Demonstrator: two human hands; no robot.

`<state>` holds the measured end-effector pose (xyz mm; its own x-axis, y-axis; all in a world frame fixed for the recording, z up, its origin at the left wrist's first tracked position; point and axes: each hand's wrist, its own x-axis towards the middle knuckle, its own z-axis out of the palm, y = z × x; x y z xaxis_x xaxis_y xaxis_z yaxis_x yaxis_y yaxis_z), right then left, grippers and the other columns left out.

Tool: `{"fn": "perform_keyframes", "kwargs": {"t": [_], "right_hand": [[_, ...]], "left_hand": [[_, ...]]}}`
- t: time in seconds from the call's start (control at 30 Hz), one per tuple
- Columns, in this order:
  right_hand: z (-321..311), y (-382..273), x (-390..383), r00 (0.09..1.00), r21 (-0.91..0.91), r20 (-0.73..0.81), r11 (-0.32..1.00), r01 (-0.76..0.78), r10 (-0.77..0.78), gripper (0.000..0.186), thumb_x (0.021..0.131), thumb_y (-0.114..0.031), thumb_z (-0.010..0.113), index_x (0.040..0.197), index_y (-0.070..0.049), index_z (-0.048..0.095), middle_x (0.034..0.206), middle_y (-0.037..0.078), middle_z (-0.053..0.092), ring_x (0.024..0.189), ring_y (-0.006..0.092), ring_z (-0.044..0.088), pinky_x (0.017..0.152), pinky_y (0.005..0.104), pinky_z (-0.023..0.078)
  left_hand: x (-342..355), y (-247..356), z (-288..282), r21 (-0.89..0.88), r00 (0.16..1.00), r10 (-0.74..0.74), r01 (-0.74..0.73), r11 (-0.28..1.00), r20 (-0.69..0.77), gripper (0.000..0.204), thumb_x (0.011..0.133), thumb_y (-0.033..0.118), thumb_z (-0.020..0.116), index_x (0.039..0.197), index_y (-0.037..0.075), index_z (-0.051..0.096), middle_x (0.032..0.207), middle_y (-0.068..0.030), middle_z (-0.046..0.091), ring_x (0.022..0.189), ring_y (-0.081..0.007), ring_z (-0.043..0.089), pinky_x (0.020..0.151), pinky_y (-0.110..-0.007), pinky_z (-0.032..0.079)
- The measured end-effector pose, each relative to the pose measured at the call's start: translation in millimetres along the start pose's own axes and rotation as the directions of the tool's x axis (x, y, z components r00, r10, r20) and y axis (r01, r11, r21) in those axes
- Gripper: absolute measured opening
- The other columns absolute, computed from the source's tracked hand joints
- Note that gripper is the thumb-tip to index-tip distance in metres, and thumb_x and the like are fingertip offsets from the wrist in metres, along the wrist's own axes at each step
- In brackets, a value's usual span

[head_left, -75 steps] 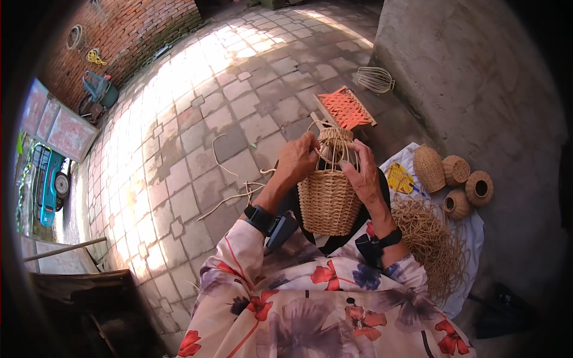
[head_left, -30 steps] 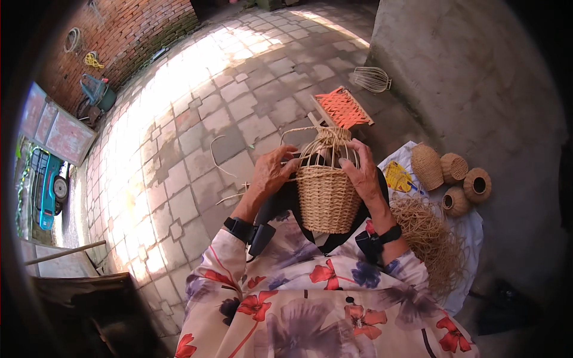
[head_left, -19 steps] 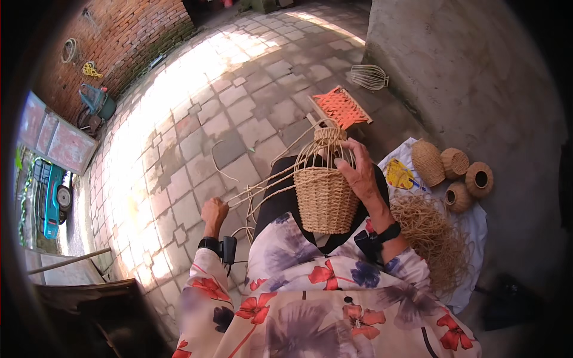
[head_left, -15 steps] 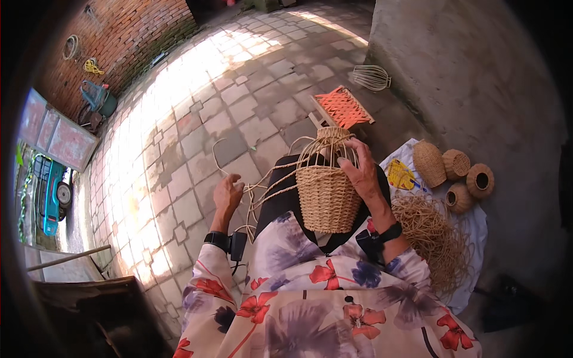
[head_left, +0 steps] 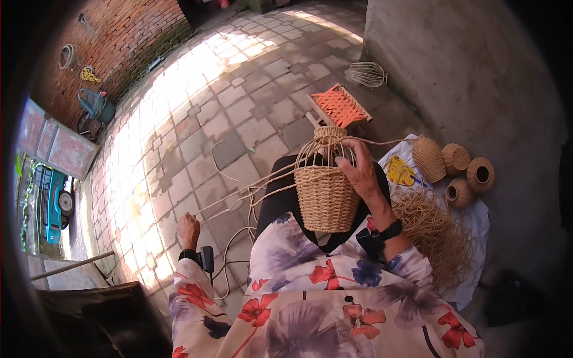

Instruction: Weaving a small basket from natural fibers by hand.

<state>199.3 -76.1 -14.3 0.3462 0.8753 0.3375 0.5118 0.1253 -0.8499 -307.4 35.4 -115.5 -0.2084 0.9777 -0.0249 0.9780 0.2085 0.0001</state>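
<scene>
Woven basket — tapered, open-ribbed, cord (taut)

A part-woven basket on our lap, with cords stretched out to our left.

Our right hand grips the bare ribs between the basket's woven wall and narrow neck; our left hand, curled into a fist well out over the paving, holds the cords' far end. Another cord runs from the neck toward the far corner of the white cloth. On that cloth we have a heap of loose strands, and four small baskets cluster at its far right edge. Beyond our knees stands an orange-webbed stool.
</scene>
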Motion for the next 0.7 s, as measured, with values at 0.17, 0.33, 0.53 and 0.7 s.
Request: {"fn": "perform_keyframes", "kwargs": {"t": [0.17,0.33,0.53,0.7], "right_hand": [[-2,-3,-1,0.998,-0.026,-0.036,0.999,0.042,-0.043,0.042,0.079,-0.026,0.064,0.112,-0.003,0.051,0.117,0.015,0.052,0.113,0.0336,0.049,0.097,0.0409,0.038],[1,-4,-1,1.000,-0.049,0.000,0.999,-0.001,0.001,0.043,0.079,-0.025,0.064,0.112,-0.002,0.049,0.114,0.018,0.053,0.110,0.0342,0.050,0.096,0.0407,0.039],[3,-1,0,0.996,-0.041,-0.022,0.996,0.080,-0.081,0.043,0.081,-0.025,0.064,0.113,-0.001,0.049,0.113,0.019,0.053,0.109,0.0343,0.051,0.096,0.0403,0.039],[-1,-5,-2,0.999,-0.029,-0.031,0.999,0.040,-0.041,0.043,0.080,-0.027,0.064,0.112,-0.002,0.051,0.115,0.018,0.053,0.111,0.0337,0.050,0.097,0.0393,0.039]], "left_hand": [[-17,-53,1,0.060,0.984,-0.100,0.092,0.994,0.149,0.028,0.081,0.029,0.063,0.097,0.007,0.069,0.099,-0.0170,0.068,0.093,-0.0358,0.065,0.081,-0.043,0.052],[-14,116,-22,-0.606,0.909,0.410,-0.368,0.705,-0.075,0.025,0.085,0.026,0.060,0.100,0.009,0.071,0.096,-0.0124,0.070,0.091,-0.0295,0.066,0.081,-0.038,0.050],[-75,256,-101,-0.827,0.708,0.698,-0.453,0.333,-0.107,0.025,0.087,0.024,0.061,0.098,0.003,0.068,0.083,-0.0114,0.065,0.068,-0.0206,0.060,0.064,-0.032,0.048],[-40,207,-82,-0.668,0.832,0.538,-0.477,0.571,-0.135,0.020,0.084,0.020,0.061,0.085,0.000,0.066,0.077,-0.0171,0.065,0.071,-0.0312,0.063,0.064,-0.038,0.047]]}}
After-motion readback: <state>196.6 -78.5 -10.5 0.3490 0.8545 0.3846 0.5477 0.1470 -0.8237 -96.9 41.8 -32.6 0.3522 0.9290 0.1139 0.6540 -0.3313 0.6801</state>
